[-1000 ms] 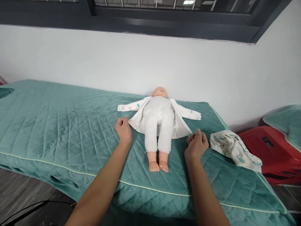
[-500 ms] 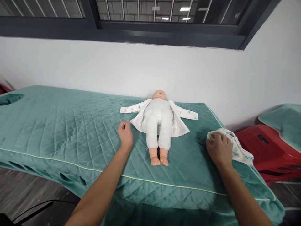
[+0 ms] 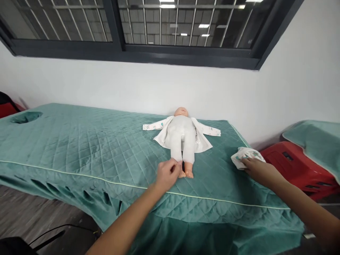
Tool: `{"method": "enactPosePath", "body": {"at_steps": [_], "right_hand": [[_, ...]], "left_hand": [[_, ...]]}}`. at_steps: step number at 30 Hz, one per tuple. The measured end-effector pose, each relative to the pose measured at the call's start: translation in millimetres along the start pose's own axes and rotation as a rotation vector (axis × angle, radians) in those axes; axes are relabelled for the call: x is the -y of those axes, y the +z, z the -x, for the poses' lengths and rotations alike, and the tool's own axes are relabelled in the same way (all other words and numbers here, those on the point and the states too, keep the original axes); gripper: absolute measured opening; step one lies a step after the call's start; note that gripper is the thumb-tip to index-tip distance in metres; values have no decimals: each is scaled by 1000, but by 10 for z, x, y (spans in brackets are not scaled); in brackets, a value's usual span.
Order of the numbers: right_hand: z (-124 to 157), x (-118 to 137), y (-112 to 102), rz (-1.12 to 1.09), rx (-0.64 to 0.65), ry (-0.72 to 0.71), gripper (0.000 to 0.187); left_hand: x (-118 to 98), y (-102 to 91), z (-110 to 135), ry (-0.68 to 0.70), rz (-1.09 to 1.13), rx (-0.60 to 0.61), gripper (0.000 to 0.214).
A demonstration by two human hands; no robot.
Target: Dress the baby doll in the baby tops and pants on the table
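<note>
A baby doll [image 3: 182, 132] with a white cloth body lies on its back, feet towards me. An open white baby jacket [image 3: 204, 143] with printed sleeves spreads out under it, both sleeves stretched sideways. My left hand [image 3: 168, 173] is closed, fingers curled, in front of the doll's lower leg and partly covering one foot; nothing shows in it, and I cannot tell whether it touches the leg. Over at the bed's right end, my right hand [image 3: 259, 170] grips a folded white printed baby garment [image 3: 243, 156], fingers over its near edge.
The quilted green bed cover [image 3: 106, 148] has pale piping along its edge and a hole [image 3: 26, 117] at the far left. Beyond the right end stand red plastic stools [image 3: 289, 166] beside green fabric [image 3: 316, 141]. A white wall and barred window [image 3: 186, 32] lie behind.
My left hand has moved right, from beside the jacket to the doll's feet. My right hand has shifted its hold on the folded garment, which is now more bunched. The view has tilted up.
</note>
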State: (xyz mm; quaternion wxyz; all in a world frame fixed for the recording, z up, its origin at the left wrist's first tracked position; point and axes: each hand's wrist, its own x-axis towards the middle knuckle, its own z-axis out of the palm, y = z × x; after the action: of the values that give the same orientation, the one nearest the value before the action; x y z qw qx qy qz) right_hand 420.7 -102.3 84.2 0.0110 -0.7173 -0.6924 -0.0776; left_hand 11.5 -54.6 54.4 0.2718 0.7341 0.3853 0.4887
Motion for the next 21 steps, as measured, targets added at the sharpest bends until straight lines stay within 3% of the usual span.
{"method": "enactPosePath", "body": {"at_steps": [2,6,9,12,15,18,21], "right_hand": [[-88,181,-196,-117,116,-11,13],[-168,729,-789,-665,100,56,15],[-121,1214,-1302,-1110,57,87,18],[-83,1625,-1750,-1365,-74,67,15],[-103,1859,-2106,-1448,-184,14,14],[-149,1926,-2396,-1394,-300,-71,32],[-185,1930,-2636,-1344,-297,-160,38]], "left_hand": [[-215,43,-37,14,28,181,36],[-622,166,-137,-33,156,434,32],[-884,207,-183,-81,262,476,67],[-1078,135,-262,-89,305,456,74],[-1165,-67,-440,-62,321,286,49],[-1220,-397,-694,35,344,141,31],[-1355,-803,-939,172,314,181,28]]}}
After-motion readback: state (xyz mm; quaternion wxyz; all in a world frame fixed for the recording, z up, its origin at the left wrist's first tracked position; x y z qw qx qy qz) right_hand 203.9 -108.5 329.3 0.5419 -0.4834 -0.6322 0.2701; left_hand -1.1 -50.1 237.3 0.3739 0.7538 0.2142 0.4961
